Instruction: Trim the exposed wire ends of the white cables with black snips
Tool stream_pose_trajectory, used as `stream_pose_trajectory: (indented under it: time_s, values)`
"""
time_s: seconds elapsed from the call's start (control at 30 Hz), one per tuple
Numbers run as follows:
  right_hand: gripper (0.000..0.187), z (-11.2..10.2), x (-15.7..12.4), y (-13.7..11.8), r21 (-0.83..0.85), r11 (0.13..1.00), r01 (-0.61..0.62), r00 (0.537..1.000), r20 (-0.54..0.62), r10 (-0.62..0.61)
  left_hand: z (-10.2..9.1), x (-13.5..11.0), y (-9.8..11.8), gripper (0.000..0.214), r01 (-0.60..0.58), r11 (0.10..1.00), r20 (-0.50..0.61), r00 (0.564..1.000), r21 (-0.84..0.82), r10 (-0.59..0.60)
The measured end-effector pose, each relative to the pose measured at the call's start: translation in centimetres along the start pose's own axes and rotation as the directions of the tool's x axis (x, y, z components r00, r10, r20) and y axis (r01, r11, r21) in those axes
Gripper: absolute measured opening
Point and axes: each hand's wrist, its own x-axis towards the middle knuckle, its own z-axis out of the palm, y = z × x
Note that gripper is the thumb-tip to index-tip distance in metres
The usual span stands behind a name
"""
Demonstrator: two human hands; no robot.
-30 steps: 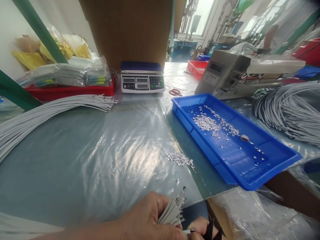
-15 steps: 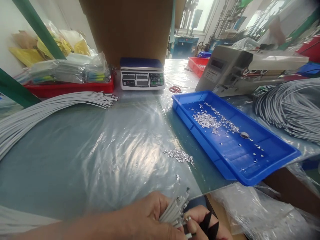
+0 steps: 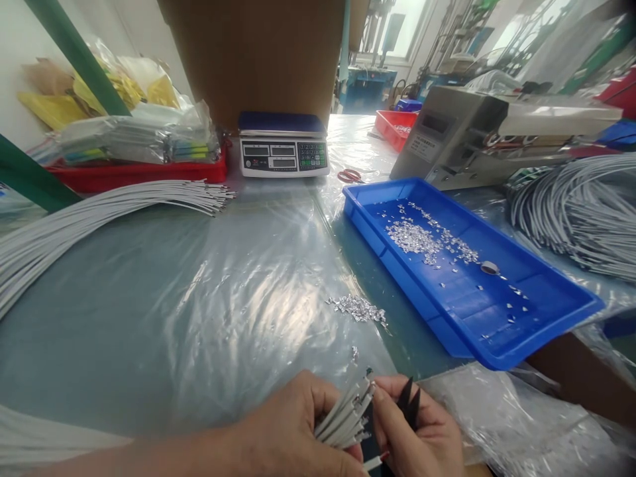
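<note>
My left hand [image 3: 298, 424] is closed around a bundle of white cables [image 3: 342, 421] at the bottom of the view, their cut ends fanned up and to the right. My right hand [image 3: 417, 427] is beside these ends, thumb and forefinger together at the tip of one upper cable. Tucked in its fingers is a black two-pointed tool [image 3: 411, 403], its points upward; the rest of it is hidden. One cable with a reddish tip [image 3: 376, 460] sticks out below, between the hands. Just beyond, small silvery bits [image 3: 358, 308] lie heaped on the plastic-covered table [image 3: 238, 285].
A blue tray [image 3: 412, 285] with silvery bits and a small roll stands to the right. Behind are a scale [image 3: 283, 149], red-handled scissors [image 3: 350, 175] and a metal machine [image 3: 442, 136]. White cables lie left [image 3: 99, 222] and coiled right [image 3: 581, 212].
My right hand has moved up along the cable ends, its fingertips now at an upper cable instead of a lower one. The black tool's points have shifted up and left. The left hand keeps the bundle.
</note>
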Motion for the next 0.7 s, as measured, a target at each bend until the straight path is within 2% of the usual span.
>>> stream_pose_trajectory:
  time_s: [0.17, 0.27, 0.43, 0.53, 0.63, 0.7]
  values:
    - [0.031, -0.2, 1.4, -1.1, -0.268, 0.945, 0.187, 0.982, 0.046, -0.181, 0.0, -0.1, 0.7, 0.024, -0.045, 0.996, -0.053, 0.997, 0.073, 0.049]
    - [0.028, -0.3, 2.4, -1.1, -0.315, 0.914, 0.255, 0.967, 0.089, -0.24, 0.0, -0.1, 0.8, 0.021, -0.075, 0.992, -0.089, 0.992, 0.104, 0.085]
    - [0.038, -0.5, 3.1, -0.9, -0.253, 0.941, 0.226, 0.974, 0.081, -0.213, -0.2, 0.0, 0.8, 0.025, -0.171, 0.974, -0.109, 0.976, 0.149, 0.188]
    - [0.042, -0.8, 2.4, -1.1, -0.208, 0.96, 0.185, 0.983, 0.056, -0.177, -0.2, 0.0, 0.7, 0.025, -0.136, 0.981, -0.108, 0.983, 0.14, 0.152]
    - [0.032, -1.3, 1.1, -1.1, -0.123, 0.971, 0.203, 0.979, 0.015, -0.202, -0.2, 0.1, 0.3, 0.023, -0.093, 0.991, -0.087, 0.991, 0.091, 0.101]
    - [0.02, -1.6, 0.3, -0.8, -0.064, 0.95, 0.306, 0.952, 0.048, -0.303, -0.3, 0.3, 0.1, 0.019, -0.082, 0.994, -0.078, 0.993, 0.072, 0.088]
